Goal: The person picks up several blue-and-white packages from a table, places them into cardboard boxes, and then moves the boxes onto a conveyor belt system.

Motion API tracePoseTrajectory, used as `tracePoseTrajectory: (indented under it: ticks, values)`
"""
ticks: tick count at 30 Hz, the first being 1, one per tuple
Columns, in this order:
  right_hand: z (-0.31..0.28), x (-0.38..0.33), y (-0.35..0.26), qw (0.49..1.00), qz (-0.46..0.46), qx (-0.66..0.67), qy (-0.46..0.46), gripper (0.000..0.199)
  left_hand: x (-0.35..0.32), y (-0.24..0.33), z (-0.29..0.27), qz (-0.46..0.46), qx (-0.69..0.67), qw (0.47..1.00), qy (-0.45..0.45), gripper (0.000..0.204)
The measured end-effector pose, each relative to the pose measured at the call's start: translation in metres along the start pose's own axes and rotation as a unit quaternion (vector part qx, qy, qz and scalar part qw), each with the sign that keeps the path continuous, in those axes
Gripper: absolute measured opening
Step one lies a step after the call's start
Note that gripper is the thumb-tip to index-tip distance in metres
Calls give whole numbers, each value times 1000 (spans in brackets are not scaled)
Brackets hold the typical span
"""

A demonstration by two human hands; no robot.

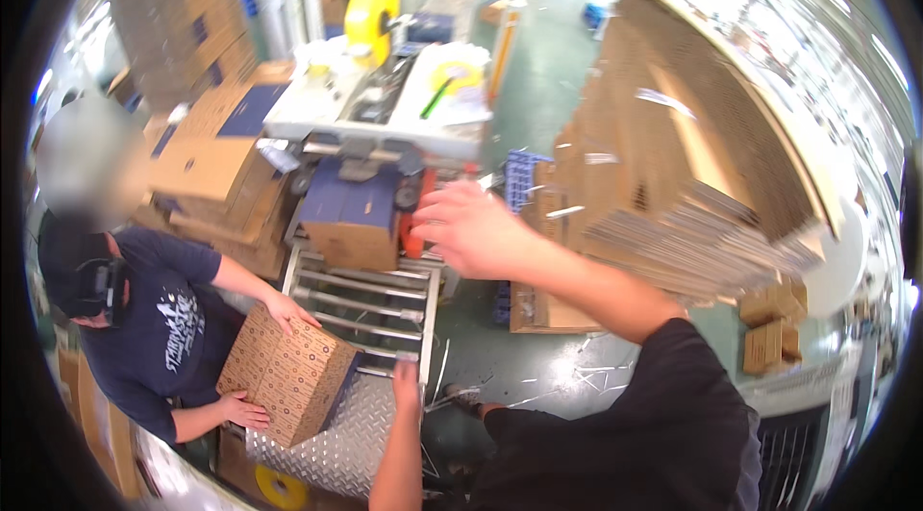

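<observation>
My right hand [473, 230] is stretched out over the right side of the roller conveyor, fingers extended and blurred, with nothing in it. It is nearest to a brown and dark blue carton [352, 244] lying under the head of the taping machine [358, 161]. Down by the right edge of the conveyor frame [370, 328], my left hand [406, 384] appears edge-on, its fingers mostly hidden. Left of it, a co-worker's two hands hold a patterned cardboard box [286, 372] tilted over the diamond-plate metal surface [336, 448].
A tall stack of flat cardboard sheets [663, 174] leans on the right, beside a blue plastic pallet [524, 174]. Cartons [202, 150] are piled at left. A yellow tape roll [373, 9] tops the machine; another [281, 488] lies low. Scraps litter the green floor [567, 372].
</observation>
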State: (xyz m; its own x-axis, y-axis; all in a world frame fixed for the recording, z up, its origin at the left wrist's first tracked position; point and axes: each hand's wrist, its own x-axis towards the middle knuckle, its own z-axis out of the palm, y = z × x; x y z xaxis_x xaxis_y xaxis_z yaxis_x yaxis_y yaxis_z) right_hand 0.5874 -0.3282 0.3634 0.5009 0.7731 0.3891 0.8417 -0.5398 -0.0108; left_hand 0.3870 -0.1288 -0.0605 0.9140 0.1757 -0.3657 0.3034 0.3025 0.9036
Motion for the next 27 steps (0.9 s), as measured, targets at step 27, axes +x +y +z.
tracePoseTrajectory:
  ticks: [27]
  values:
    - [-401,-197,-322,967,-13,-213,136,28,-287,216,19,408,223,884,43,88]
